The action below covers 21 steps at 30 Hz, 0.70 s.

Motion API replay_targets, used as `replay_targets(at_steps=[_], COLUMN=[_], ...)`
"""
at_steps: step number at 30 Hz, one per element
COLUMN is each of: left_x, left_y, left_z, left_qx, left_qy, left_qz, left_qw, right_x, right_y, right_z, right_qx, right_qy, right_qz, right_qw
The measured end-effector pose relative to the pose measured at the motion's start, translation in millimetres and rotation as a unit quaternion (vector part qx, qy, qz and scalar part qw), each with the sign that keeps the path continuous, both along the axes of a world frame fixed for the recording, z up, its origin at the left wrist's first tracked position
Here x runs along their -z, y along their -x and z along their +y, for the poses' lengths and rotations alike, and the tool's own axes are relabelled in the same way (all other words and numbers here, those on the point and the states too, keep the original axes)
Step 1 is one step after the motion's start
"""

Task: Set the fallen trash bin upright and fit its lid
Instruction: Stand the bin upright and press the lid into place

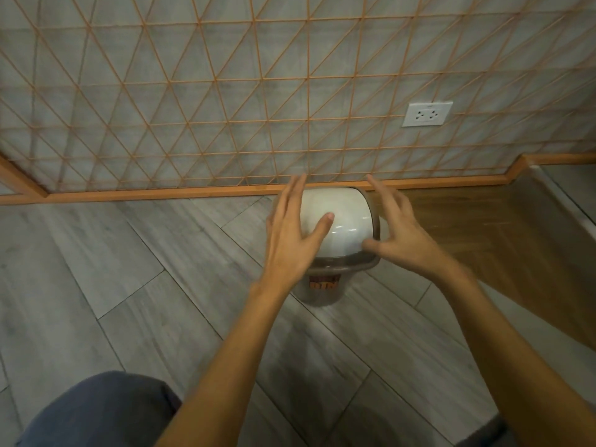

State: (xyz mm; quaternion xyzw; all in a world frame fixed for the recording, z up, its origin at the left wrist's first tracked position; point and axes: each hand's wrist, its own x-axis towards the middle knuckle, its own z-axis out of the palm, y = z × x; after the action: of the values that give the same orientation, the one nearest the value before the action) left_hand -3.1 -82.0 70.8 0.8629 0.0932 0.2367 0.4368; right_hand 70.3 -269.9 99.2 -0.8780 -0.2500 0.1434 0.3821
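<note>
Trash bin [322, 293] stands upright on the grey plank floor [96, 269], close to the wooden baseboard [161, 191] under the gridded wall [225, 91]; white domed lid [342, 221] sits on top inside its brown rim. My left hand [290, 240] lies flat on the lid's left side, fingers [293, 195] spread, thumb on the dome; my right hand [396, 233] is at the right rim, fingers spread, thumb touching the rim edge; neither pinches anything. Wall socket [426, 114] up right, well apart.

Left hand [292, 235], right hand [398, 232] — both spread, forearms extended
</note>
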Motion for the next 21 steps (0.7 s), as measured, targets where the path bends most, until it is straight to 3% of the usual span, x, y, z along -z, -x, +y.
replay_targets(at_steps=[5, 11, 21], left_x=[54.5, 71.3, 78.6], left_y=[25.8, 11.1, -25.8], left_z=[2.7, 12.0, 26.5], left_qx=[0.0, 0.036, 0.052], left_qy=[-0.008, 0.058, 0.04], left_qz=[0.082, 0.034, 0.01], left_qw=[0.997, 0.997, 0.998], right_x=[39.3, 63.0, 75.9], right_y=[15.7, 7.8, -25.0], right_z=[12.5, 23.9, 37.0], right_qx=[-0.026, 0.022, 0.039], right_qy=[0.093, -0.036, -0.053], right_qz=[-0.03, -0.053, -0.085], right_qw=[0.995, 0.998, 0.994])
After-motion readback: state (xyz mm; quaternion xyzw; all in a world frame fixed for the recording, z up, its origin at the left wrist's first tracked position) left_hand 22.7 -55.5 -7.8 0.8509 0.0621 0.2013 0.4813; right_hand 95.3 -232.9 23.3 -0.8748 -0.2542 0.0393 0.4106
